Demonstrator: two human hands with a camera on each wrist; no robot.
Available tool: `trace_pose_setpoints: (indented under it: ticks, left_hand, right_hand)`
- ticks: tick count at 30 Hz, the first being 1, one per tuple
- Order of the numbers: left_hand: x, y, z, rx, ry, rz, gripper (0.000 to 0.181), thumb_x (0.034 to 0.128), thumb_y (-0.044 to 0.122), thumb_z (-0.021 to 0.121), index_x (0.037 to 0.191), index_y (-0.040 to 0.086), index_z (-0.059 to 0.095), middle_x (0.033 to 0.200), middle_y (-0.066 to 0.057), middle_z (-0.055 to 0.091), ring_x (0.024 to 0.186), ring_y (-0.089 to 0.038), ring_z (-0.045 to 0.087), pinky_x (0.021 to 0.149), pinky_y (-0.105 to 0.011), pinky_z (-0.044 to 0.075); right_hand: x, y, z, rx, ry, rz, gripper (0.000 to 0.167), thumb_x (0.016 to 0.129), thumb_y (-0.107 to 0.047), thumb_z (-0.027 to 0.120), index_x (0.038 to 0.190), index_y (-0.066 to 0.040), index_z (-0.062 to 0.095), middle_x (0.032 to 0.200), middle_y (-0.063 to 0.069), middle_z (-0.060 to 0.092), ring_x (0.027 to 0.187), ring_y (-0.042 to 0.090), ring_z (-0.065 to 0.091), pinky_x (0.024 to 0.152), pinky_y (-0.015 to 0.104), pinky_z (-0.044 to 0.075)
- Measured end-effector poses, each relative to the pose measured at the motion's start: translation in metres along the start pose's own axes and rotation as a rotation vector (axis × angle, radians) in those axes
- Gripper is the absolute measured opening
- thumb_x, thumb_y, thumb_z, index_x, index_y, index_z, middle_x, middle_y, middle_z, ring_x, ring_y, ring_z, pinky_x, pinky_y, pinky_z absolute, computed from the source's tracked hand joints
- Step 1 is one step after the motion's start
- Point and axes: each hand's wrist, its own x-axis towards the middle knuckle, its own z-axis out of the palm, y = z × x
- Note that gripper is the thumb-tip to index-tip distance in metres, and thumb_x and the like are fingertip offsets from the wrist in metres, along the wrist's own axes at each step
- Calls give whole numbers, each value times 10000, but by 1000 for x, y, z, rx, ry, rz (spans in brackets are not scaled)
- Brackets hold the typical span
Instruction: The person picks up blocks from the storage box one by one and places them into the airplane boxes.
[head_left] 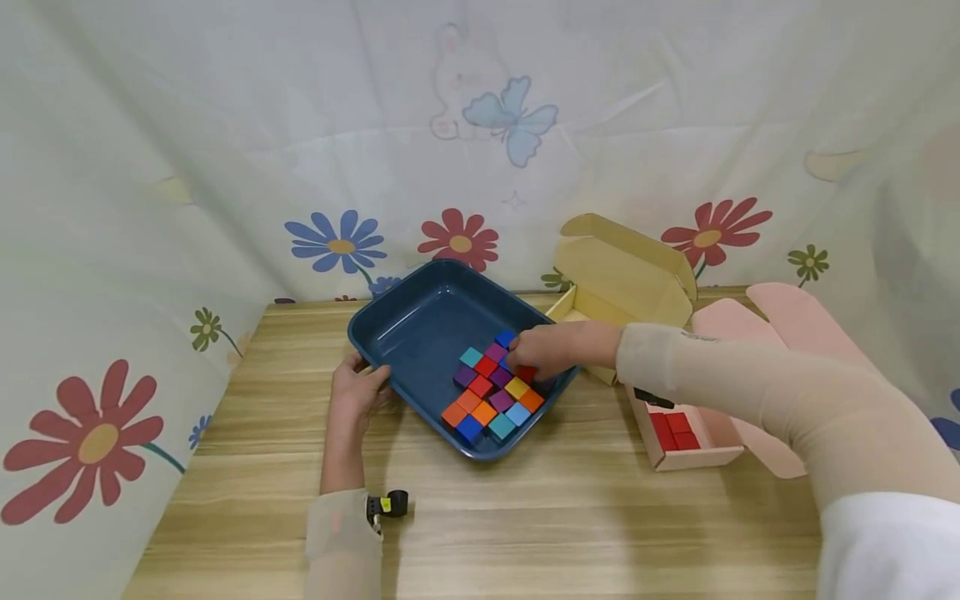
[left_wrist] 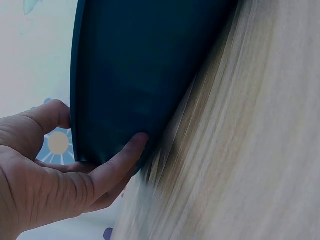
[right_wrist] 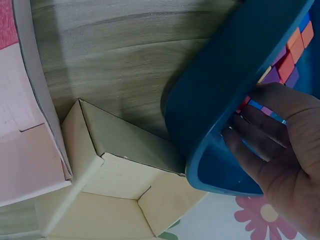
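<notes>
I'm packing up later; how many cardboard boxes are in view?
2: a yellow box beside the blue tray and a pink box farther right, both partly hidden by the right sleeve in the head view.

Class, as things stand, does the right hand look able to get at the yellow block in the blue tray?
Probably yes: the right hand is over the blue tray, right beside the yellow block, whose top looks uncovered, with no wall between them.

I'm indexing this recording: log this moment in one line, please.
left hand: grips blue tray; right hand: fingers at colored blocks in tray, grip unclear; pink box: open, red blocks inside; yellow box: open
</notes>
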Motion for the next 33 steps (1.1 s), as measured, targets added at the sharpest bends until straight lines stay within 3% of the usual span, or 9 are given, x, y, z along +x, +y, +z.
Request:
trace_pose_setpoints:
  ticks: [6,12,21,33]
  left_hand:
    - [-1,3,-2,11,0,10,686,981,-6,555,1579,-23,221,1573,-215,294,1293,-357,505,817,-263,588]
    - [1,4,-3,14,-1,19,681,990,5,556,1582,-17,221,1576,-213,293,1311,-368,493,862,-278,578]
    - [1,1,-1,19,15,14,665,972,-15,569,1562,-26,264,1533,-218,324,1203,-314,548,832,-285,591]
    - [0,1,-2,1,14,17,683,967,-28,573,1572,-17,255,1531,-222,317,1123,-286,579,794,-269,594]
  right_hand:
    - [3,-1,4,6,13,20,291,944,-148,743,1215,-80,661,1110,104,623,927,237,632,875,321,584]
    - [5,-1,8,10,76,30,245,953,-152,732,1178,-73,673,1059,107,615,895,245,636,835,323,593]
    - [16,-2,21,5,-9,82,285,960,-157,722,1228,-70,676,1151,115,656,965,228,620,884,330,592]
    - [14,-4,4,31,20,88,250,957,-158,724,1199,-100,703,1102,90,677,943,213,627,870,306,586]
